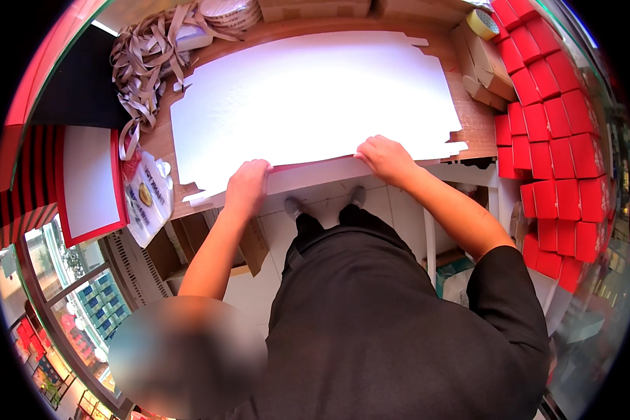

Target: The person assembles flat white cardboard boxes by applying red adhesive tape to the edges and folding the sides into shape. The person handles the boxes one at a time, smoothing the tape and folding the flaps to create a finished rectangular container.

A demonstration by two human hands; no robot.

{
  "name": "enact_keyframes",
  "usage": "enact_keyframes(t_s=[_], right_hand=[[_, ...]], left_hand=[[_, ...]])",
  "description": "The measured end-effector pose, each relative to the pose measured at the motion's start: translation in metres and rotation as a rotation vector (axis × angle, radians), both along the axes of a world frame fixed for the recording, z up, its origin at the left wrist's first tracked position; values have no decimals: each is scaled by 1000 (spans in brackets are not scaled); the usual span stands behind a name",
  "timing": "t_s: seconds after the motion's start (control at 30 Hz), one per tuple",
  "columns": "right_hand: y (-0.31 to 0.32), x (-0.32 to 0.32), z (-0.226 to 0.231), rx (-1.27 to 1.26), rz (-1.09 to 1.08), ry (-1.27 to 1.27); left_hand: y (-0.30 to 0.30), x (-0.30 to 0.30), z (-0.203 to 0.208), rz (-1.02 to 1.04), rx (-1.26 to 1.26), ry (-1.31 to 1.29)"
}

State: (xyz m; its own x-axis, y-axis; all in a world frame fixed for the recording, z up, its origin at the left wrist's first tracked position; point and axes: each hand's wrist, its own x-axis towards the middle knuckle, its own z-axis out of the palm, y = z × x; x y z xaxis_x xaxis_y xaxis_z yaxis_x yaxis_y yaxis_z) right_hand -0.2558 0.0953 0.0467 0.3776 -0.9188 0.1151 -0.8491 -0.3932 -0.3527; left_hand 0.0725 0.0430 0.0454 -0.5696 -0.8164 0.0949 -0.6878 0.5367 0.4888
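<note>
A large white flat box blank with notched tabs at its corners lies across the brown tabletop. My left hand is closed on its near edge, left of the middle, with the fingertips curled on the card. Farther right along the same edge, my right hand pinches the card between thumb and fingers. Between the hands a near strip bends downward, and a thin red line shows along the fold. The undersides of the fingers are hidden.
Tangled beige ribbon is heaped at the back left, above a printed plastic bag. Brown cartons and a yellow tape roll stand back right. Stacked red boxes line the right side. A blurred patch covers the lower left.
</note>
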Motion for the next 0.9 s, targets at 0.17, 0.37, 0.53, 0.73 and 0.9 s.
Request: enact_keyframes(t_s=[0.17,0.37,0.53,0.73,0.9], right_hand=[[10,-15,-1,-58,90,22],[11,-32,0,28,43,7],[-23,-32,-9,170,-160,138],[-45,-24,-2,39,-162,292],[-40,15,3,437,-282,124]], left_hand=[[-2,-2,-1,11,-13,7],[-6,1,0,28,36,-16],[-22,-8,-6,47,-91,-214],[-18,-45,-18,-84,-365,-266],[15,-107,-32,-33,-200,4]])
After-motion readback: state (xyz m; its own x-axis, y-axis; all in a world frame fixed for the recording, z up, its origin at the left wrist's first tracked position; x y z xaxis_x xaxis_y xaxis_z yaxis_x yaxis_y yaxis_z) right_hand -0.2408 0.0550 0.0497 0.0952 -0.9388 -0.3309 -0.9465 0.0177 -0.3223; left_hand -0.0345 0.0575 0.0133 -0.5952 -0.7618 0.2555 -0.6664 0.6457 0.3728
